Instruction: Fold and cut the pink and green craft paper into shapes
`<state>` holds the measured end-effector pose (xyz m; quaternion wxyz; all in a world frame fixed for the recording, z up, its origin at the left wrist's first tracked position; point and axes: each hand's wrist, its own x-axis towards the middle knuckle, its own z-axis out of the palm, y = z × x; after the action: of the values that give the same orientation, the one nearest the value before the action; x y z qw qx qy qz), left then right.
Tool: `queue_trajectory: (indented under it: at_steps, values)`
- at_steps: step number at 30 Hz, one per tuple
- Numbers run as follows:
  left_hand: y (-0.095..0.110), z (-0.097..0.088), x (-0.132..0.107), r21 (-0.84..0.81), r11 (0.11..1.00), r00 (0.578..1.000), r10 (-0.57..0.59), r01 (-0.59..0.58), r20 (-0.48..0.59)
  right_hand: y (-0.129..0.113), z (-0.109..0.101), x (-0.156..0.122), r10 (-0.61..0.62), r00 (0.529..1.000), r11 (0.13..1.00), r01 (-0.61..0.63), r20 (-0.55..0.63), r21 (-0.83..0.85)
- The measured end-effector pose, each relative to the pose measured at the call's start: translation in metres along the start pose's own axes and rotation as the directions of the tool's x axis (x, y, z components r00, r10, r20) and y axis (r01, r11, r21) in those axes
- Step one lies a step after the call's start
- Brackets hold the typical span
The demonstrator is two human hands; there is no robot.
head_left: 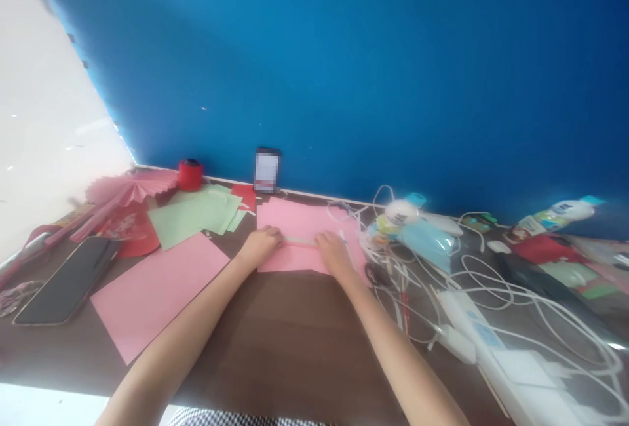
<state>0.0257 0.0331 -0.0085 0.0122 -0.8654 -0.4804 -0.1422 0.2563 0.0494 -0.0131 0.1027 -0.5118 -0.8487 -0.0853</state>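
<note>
On the desk in front of me lies a sheet of pink paper (295,216). A narrow pale strip (299,241) runs across it between my hands; whether it is a fold of the paper or a separate piece I cannot make out. At the left end of the strip, my left hand (264,246) is closed, its fingers curled down on the pink paper. My right hand (333,250) is likewise closed at the right end, its fingertips pressed to the paper. Slight blur hides the exact grip of the fingers.
Left are another pink sheet (160,295), green papers (191,216), a pleated pink fan (132,187), a dark phone (66,282) and a red roll (190,175). A phone (266,170) leans on the blue wall. Right are tangled white cables (491,285), a power strip (476,321) and bottles (400,213).
</note>
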Motion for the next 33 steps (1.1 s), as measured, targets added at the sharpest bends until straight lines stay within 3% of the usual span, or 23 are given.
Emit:
queue_trajectory:
  at_steps: [4,6,7,8,10,11,12,14,16,19,25,29,33]
  values:
    - [-0.002,0.003,0.003,0.046,0.997,0.998,0.054,-0.056,0.028,0.0,-0.004,-0.004,0.001,1.0,0.996,0.001,-0.031,0.086]
    - [-0.003,0.005,0.003,0.022,0.999,0.999,0.043,-0.043,0.009,0.002,-0.008,-0.006,0.077,0.986,0.975,-0.044,-0.148,0.219]
    - [-0.004,0.004,0.003,-0.009,1.0,1.0,0.013,-0.013,-0.01,0.002,-0.009,-0.007,0.167,0.955,0.947,-0.087,-0.244,0.309]
    - [-0.003,0.004,0.003,-0.06,0.998,0.999,-0.031,0.029,-0.035,0.0,-0.011,-0.009,0.293,0.894,0.899,-0.136,-0.34,0.417]
    - [-0.001,0.001,0.003,-0.222,0.969,0.986,-0.134,0.11,-0.096,-0.005,-0.013,-0.011,0.577,0.702,0.723,-0.201,-0.418,0.661]
    - [0.002,-0.001,0.003,-0.322,0.937,0.977,-0.178,0.133,-0.114,-0.01,-0.013,-0.012,0.686,0.628,0.602,-0.205,-0.368,0.772]
    - [0.005,-0.002,0.004,-0.422,0.896,0.972,-0.205,0.139,-0.115,-0.016,-0.012,-0.012,0.746,0.607,0.473,-0.195,-0.273,0.859]
    - [0.012,-0.005,0.004,-0.58,0.806,0.977,-0.199,0.119,-0.076,-0.03,-0.01,-0.012,0.708,0.705,0.229,-0.18,-0.037,0.957]
    - [0.02,-0.006,0.004,-0.661,0.744,0.988,-0.152,0.099,-0.023,-0.042,-0.006,-0.011,0.578,0.81,0.046,-0.156,0.101,0.987]
    - [0.029,-0.006,0.003,-0.696,0.713,0.994,-0.104,0.083,0.013,-0.052,-0.002,-0.008,0.549,0.825,-0.108,-0.088,0.133,0.99]
    - [0.033,-0.004,0.001,-0.777,0.62,0.993,-0.098,0.114,0.068,-0.052,-0.001,-0.01,0.578,0.803,-0.14,-0.074,0.142,0.987]
    - [0.033,-0.004,-0.001,-0.853,0.479,0.978,-0.104,0.209,0.181,-0.054,-0.005,-0.013,0.568,0.814,-0.107,-0.076,0.124,0.991]
    - [0.033,-0.008,-0.002,-0.865,0.409,0.957,-0.1,0.289,0.273,-0.055,-0.004,-0.015,0.581,0.802,-0.084,-0.114,0.142,0.99]
